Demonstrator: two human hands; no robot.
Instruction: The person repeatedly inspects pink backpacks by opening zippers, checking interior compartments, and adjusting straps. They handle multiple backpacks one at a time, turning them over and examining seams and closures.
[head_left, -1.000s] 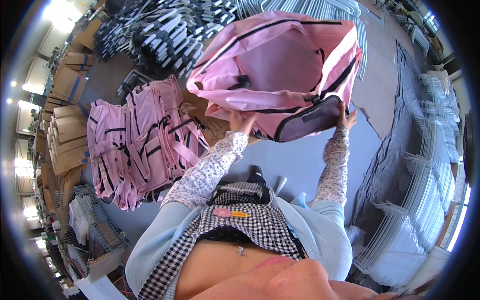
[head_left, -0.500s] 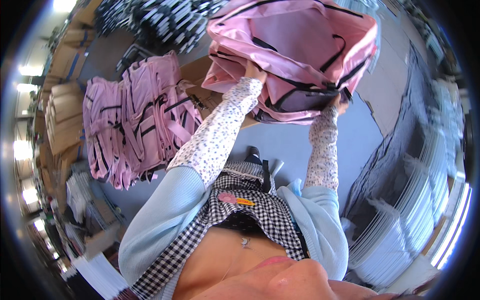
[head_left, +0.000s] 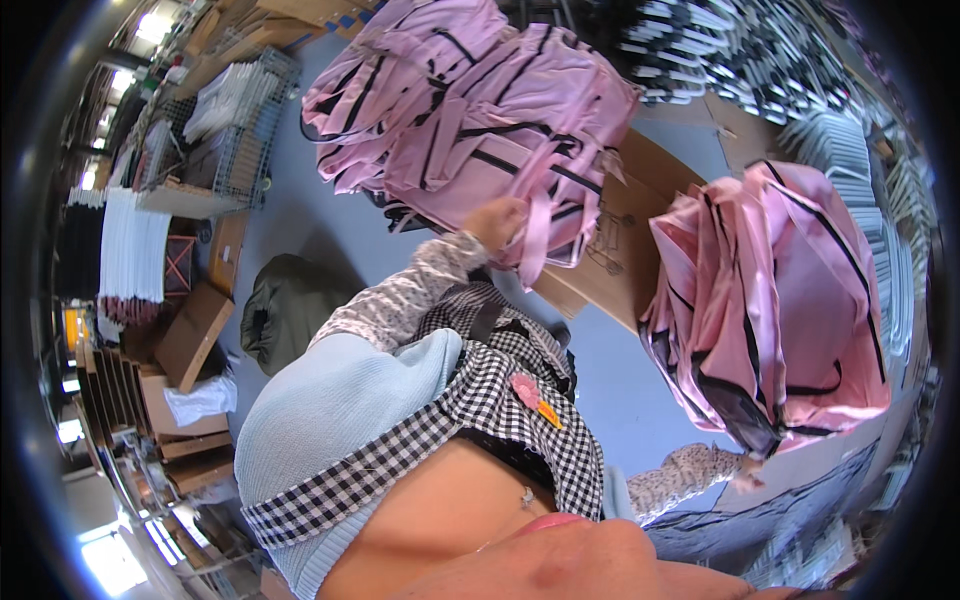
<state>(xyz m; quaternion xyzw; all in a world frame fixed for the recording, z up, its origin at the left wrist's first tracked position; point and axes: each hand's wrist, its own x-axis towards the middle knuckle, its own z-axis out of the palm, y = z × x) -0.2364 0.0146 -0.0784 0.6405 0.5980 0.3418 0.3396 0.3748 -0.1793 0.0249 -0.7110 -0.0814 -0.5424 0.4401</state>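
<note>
My left hand reaches out to a pile of pink bags with black trim and closes on a pink strap hanging from it. My right hand is low at the right, gripping the bottom corner of a single large pink bag that stands upright beside the pile. The fingers of that hand are partly hidden by the bag's dark edge. Both forearms wear patterned sleeves.
The pile rests on a flat brown cardboard box on a blue-grey floor. A dark green sack lies at the left, with cardboard boxes and a wire rack of white goods beyond. Grey metal frames are stacked at top right.
Both hands held the single pink bag up before. My left hand has let go of it and gone to the pile's strap; the bag now sits to the right in my right hand.
</note>
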